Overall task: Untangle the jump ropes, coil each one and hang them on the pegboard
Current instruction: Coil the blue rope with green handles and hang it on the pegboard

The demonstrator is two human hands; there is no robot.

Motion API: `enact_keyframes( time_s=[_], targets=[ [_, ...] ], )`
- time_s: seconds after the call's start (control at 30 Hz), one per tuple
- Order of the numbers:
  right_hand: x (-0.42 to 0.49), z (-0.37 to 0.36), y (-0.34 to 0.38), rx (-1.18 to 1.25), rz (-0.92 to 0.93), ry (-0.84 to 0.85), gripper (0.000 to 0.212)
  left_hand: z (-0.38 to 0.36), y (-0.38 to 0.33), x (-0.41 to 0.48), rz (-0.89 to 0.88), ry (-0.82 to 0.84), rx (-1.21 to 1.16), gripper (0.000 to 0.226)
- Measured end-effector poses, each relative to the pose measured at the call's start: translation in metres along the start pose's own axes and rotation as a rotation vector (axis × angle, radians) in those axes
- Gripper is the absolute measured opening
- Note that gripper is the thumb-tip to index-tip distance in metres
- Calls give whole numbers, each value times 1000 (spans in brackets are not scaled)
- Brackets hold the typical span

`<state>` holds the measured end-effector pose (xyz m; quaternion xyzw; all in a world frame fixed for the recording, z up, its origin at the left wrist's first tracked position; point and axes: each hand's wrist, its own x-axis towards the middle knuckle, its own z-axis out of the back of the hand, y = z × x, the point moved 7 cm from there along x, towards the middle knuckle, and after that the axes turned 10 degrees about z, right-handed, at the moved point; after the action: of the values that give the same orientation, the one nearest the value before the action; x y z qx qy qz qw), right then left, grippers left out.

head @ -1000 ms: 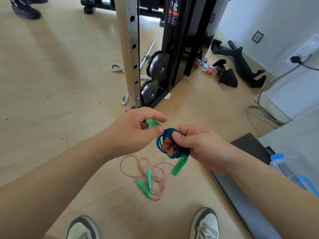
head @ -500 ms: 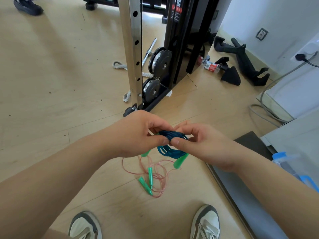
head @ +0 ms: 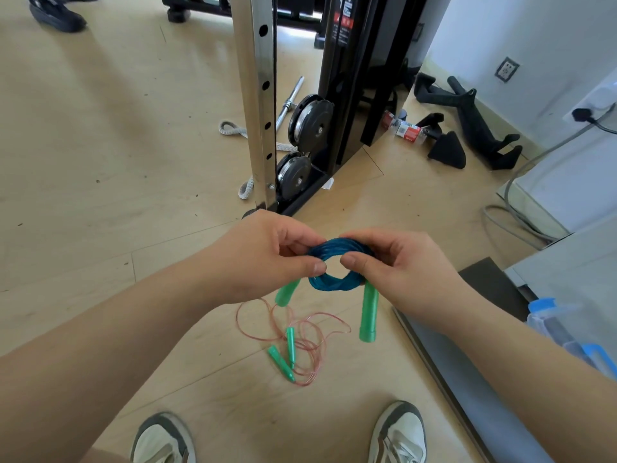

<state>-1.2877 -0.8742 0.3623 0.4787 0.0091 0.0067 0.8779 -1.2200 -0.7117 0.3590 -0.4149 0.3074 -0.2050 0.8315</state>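
Observation:
A blue jump rope (head: 337,285) is wound into a small tight coil, held in the air between both hands. My left hand (head: 263,259) pinches the coil's left side and my right hand (head: 397,265) pinches its right side. Its two green handles (head: 368,312) hang down below the coil, one under each hand. A pink jump rope (head: 300,332) with green handles lies loose and looped on the wooden floor below my hands, in front of my shoes. No pegboard is in view.
A steel upright with holes (head: 258,105) and a black weight machine (head: 354,78) stand just ahead. Black gym attachments (head: 467,121) lie at the right wall. A dark mat (head: 467,379) and a plastic box (head: 567,332) sit at right. My shoes (head: 399,432) are at the bottom.
My left hand has moved from the handle onto the coil, and both hands now spread the coil into an open ring. Both green handles have dropped to hang below.

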Motion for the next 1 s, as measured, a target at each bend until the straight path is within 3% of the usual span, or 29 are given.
enact_keyframes(
  time_s=[0.13, 0.23, 0.33, 0.43, 0.57, 0.77, 1.0],
  targets=[
    [0, 3, -10, -96, -50, -11, 17, 2, 7, -1, 57, 51, 63, 30],
    [1, -1, -9, -107, -72, 12, 21, 14, 10, 0, 53, -93, 164, 17],
    [0, -9, 0, -56, -27, 66, 23, 23, 3, 1, -59, -261, 257, 11],
    [1, -13, 6, -27, 3, 50, 32, 29, 6, 2, -14, -342, -29, 14],
    [3, -19, 13, 1, 50, 34, 33, 20, -1, 1, 24, -297, -277, 14],
    [5, -19, 22, 85, 111, -8, 31, 20, -1, 2, 84, -313, -358, 12],
    [8, -21, 19, -21, 182, -49, 28, 19, 7, 4, 197, -365, -557, 16]
  ],
)
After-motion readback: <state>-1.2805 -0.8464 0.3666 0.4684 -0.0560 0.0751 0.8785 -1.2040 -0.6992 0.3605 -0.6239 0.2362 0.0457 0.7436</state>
